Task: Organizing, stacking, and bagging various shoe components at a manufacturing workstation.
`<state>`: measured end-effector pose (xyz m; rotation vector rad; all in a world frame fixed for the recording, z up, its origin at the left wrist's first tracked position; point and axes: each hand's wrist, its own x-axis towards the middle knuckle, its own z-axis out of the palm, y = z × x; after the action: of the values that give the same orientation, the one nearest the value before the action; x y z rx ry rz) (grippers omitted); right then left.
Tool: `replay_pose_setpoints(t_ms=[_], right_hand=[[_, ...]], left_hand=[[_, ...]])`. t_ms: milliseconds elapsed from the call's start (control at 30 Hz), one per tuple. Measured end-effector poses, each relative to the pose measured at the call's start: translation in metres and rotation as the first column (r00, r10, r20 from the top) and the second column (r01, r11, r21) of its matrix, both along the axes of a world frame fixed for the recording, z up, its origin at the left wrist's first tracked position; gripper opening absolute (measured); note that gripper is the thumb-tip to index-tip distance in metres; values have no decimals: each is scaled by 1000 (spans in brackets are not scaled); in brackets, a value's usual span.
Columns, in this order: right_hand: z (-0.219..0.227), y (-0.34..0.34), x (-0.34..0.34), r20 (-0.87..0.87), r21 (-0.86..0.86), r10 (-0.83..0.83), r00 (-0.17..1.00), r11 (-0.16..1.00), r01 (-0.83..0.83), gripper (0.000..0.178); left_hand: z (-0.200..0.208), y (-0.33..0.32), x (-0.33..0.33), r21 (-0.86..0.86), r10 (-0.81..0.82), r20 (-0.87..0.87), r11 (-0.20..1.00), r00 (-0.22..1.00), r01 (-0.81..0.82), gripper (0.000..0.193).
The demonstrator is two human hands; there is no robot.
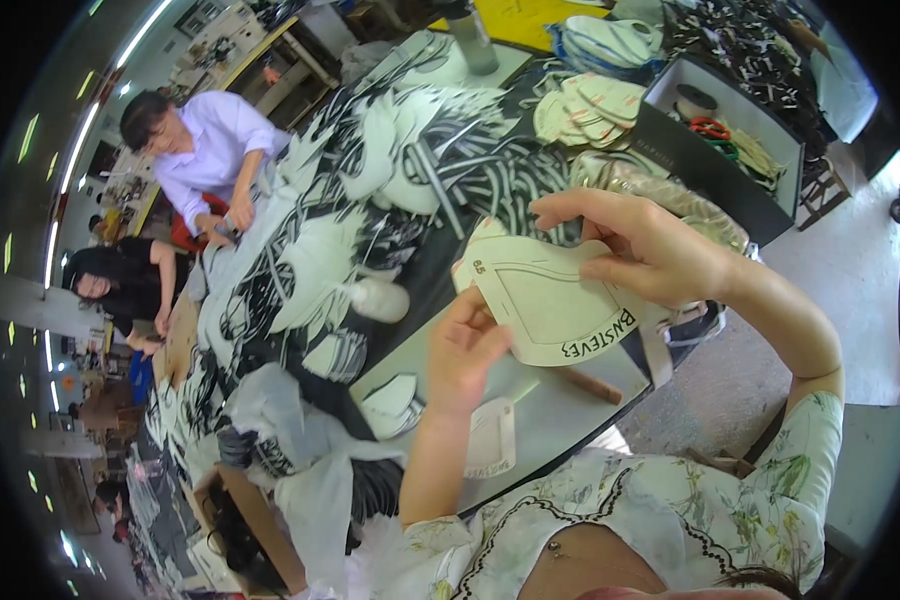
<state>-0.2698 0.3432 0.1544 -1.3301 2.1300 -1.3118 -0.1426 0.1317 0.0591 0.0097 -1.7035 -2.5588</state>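
Raised over the work table is a cream card template (555, 300) with curved cut-out lines and dark handwriting along its edge. My left hand (467, 345) is closed on its left edge, thumb in front. At its upper right edge my right hand (645, 250) pinches it, thumb on the face and index finger stretched out above. A pale piece with reddish marks (487, 230) shows behind the template's upper left corner. Under my left wrist a smaller card template (491, 440) lies on the pale board (435, 365). White and black cut pieces (392, 400) lie beside it.
A white bottle (380, 299) stands among heaps of white and black cut pieces (320, 270). A brown stick (590, 385) lies near the board's edge. At right, a black box (715, 160) holds a spool and scissors. Two people (215, 150) work across the table.
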Motion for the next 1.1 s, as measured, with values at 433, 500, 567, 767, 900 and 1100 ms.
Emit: replay_pose_setpoints(t_ms=[433, 500, 567, 767, 900, 1100], right_hand=[[-113, -40, 90, 38, -109, -285, 958, 952, 287, 53], [-140, -51, 98, 65, -11, -371, 926, 928, 372, 51], [-157, -67, 104, -62, 47, -374, 925, 925, 377, 50], [-203, -71, 120, -487, 173, -348, 801, 861, 479, 39], [-206, -45, 109, -456, 193, -317, 832, 877, 440, 35], [-194, -67, 56, -521, 77, -289, 803, 921, 382, 41]], left_hand=[[-3, -62, 168, -36, 654, -182, 742, 735, -669, 43], [-17, -68, 181, -11, 655, -58, 754, 753, -657, 42], [-28, -73, 194, 17, 632, -22, 775, 775, -632, 43], [-38, -83, 218, 32, 683, 7, 730, 730, -683, 40], [-44, -83, 219, 104, 680, 115, 717, 724, -689, 38], [-48, -72, 200, 157, 606, 155, 765, 780, -625, 35]])
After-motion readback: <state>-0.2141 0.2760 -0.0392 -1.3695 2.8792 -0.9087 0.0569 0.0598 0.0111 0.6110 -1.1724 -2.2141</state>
